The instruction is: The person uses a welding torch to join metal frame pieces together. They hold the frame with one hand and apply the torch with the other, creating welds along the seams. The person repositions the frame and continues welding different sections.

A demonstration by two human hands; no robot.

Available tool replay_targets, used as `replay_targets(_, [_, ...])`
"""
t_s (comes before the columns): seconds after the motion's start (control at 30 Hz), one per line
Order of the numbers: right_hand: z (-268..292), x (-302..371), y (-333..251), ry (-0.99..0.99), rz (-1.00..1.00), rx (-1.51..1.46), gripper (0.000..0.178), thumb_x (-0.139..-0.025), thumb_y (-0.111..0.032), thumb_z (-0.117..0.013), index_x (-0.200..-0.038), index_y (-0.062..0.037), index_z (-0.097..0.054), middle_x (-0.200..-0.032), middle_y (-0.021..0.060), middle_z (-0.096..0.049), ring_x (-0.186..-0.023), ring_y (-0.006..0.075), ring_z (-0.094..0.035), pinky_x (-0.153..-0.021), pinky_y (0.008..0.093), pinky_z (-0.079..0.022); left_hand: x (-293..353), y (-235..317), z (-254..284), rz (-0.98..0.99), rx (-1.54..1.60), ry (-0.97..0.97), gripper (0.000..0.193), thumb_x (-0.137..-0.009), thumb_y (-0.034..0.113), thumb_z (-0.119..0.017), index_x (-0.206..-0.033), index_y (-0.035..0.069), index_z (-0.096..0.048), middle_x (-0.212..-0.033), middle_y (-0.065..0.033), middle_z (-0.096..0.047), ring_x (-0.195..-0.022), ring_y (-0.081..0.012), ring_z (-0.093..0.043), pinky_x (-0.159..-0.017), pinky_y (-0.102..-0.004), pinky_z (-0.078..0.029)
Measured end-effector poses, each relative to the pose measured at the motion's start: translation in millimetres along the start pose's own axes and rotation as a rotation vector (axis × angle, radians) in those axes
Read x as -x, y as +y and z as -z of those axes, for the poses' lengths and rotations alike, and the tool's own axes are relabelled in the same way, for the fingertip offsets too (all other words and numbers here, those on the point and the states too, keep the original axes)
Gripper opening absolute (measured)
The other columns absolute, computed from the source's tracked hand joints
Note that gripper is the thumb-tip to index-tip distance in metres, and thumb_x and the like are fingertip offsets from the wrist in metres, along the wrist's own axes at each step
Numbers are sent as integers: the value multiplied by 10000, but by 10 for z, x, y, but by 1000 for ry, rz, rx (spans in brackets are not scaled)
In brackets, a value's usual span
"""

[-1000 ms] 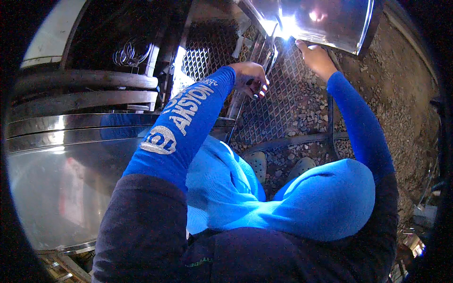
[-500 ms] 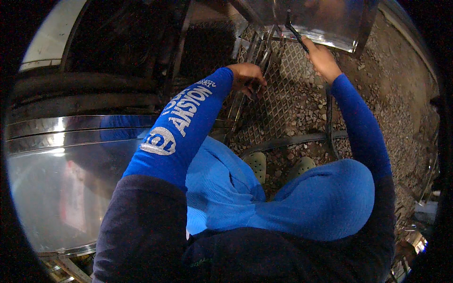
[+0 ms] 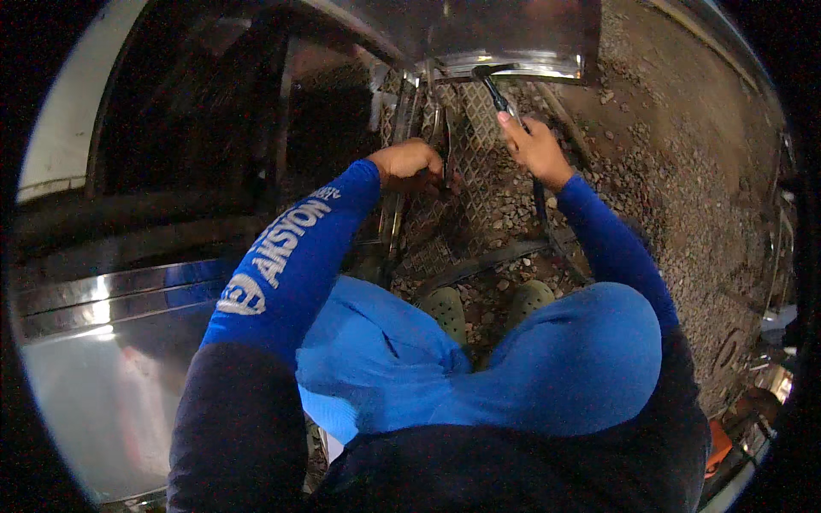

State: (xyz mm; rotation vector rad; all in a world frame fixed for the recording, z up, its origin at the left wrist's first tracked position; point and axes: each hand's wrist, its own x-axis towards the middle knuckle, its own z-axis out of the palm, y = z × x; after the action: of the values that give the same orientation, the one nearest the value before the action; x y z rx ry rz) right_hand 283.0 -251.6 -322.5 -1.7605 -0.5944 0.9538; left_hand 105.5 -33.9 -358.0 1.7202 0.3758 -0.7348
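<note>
My right hand [image 3: 540, 152] is closed round the handle of a hammer [image 3: 494, 87], whose dark head lies by the bright lower edge of a shiny metal panel [image 3: 505, 30]. To its left, my left hand [image 3: 412, 162] is closed on a thin dark metal bar [image 3: 446, 137]. The bar points away from me, over a diamond-mesh metal grate [image 3: 470, 128]. Its lower end is dark and blurred by the fingers. A metal frame bar [image 3: 398, 128] runs just left of that hand.
Gravel ground [image 3: 667, 197] spreads at right. A dark hose or strap [image 3: 487, 261] crosses it before my green clogs [image 3: 445, 312]. At left stands a rounded shiny metal surface [image 3: 94, 393], with a dark open-framed structure [image 3: 197, 111] beyond. Something orange [image 3: 717, 446] lies lower right.
The view has shifted, and the scene sits further left. My right hand and the hammer have come nearer my left hand. The bar in my left hand now shows more plainly.
</note>
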Motion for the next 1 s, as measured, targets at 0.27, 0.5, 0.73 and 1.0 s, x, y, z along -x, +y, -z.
replay_targets(0.27, [330,377,66,158,-80,-339,447,-957,-532,-615,-791,-120,-567,-667,-49,-498,-567,55,-450,-512,224,-344,452,898,-243,55,409,98,140,-792,-23,-511,-846,-71,-630,-1049,-212,-675,-1085,-377,-673,-804,-519,-587])
replay_targets(0.5, [428,381,99,179,-115,-419,460,-928,-563,-643,-821,-123,-565,-691,-51,-517,-550,65,-465,-498,232,-361,266,792,-292,106,544,54,119,-807,17,-517,-870,-48,-594,-1081,-212,-660,-1028,-376,-687,-723,-530,-585])
replay_targets(0.73, [431,390,101,162,-137,-373,472,-933,-568,-635,-803,-121,-557,-645,-48,-497,-494,70,-441,-462,250,-349,321,925,-320,88,441,54,172,-806,37,-524,-920,-46,-622,-1008,-191,-683,-968,-332,-700,-701,-535,-564])
replay_targets(1.0, [374,400,61,132,-97,-358,459,-955,-536,-623,-776,-121,-550,-637,-46,-489,-509,70,-440,-477,248,-338,301,941,-341,2,279,20,225,-807,66,-548,-981,-36,-648,-1001,-148,-688,-970,-301,-709,-671,-500,-555])
